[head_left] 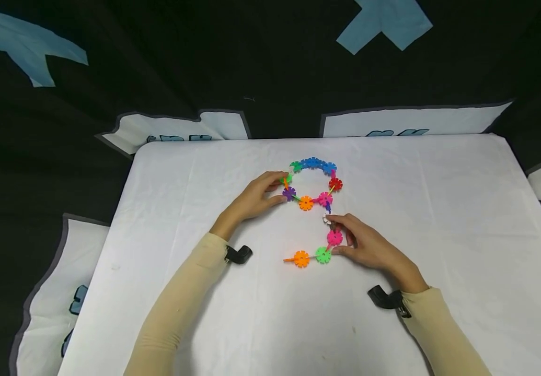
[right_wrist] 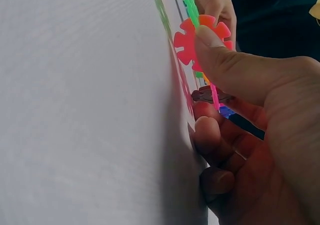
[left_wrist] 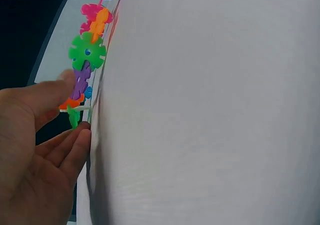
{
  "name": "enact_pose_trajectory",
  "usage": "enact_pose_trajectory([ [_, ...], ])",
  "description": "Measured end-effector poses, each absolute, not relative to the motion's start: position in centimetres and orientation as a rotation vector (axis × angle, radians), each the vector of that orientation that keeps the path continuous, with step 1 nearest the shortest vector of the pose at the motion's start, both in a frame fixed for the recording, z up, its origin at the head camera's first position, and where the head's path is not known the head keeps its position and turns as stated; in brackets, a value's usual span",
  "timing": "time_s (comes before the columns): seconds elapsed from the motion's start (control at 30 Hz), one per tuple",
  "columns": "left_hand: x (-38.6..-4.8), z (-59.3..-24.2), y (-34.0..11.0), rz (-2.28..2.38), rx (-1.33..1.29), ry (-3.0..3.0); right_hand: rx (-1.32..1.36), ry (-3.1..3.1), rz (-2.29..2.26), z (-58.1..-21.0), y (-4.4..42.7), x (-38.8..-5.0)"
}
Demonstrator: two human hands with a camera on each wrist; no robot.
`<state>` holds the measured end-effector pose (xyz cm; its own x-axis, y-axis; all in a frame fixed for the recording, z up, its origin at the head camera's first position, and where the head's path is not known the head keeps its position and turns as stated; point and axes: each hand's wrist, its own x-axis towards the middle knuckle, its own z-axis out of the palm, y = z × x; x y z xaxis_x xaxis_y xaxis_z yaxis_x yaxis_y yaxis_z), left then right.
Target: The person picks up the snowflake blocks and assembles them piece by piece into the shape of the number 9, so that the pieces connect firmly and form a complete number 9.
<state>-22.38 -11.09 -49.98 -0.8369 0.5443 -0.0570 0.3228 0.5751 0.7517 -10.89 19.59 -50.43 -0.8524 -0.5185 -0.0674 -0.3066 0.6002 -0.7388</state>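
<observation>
A chain of colourful plastic snowflake discs (head_left: 305, 203) lies on the white table, its upper part joined into a ring and its tail curving down to an orange disc (head_left: 301, 259). At the ring's left side, my left hand (head_left: 256, 198) holds the chain between thumb and fingers, near a purple disc (left_wrist: 81, 80) and a green one (left_wrist: 74, 116). My right hand (head_left: 369, 245) grips the tail from the right. Its thumb presses a disc (right_wrist: 186, 47) that looks red-pink in the right wrist view, while its fingers curl by a brown disc (right_wrist: 202, 94).
The white-covered table (head_left: 439, 209) extends around the chain on all sides. Dark cloth (head_left: 181, 62) with blue and white patches hangs behind it. A black wrist mount (head_left: 239, 255) sits on the left sleeve, another (head_left: 385, 297) on the right.
</observation>
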Motion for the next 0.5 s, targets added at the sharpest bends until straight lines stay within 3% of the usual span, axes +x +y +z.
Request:
enact_pose_trajectory([
  [0.27, -18.6, -48.7, -11.7, 1.135, 0.788, 2.597, -0.699, 2.601, -1.102, -50.5, 19.3, -10.8],
  [0.5, -13.5, -48.8, -8.9, 0.951, 1.13, 2.449, -0.745, 2.687, -1.057, -50.5, 19.0, -10.6],
])
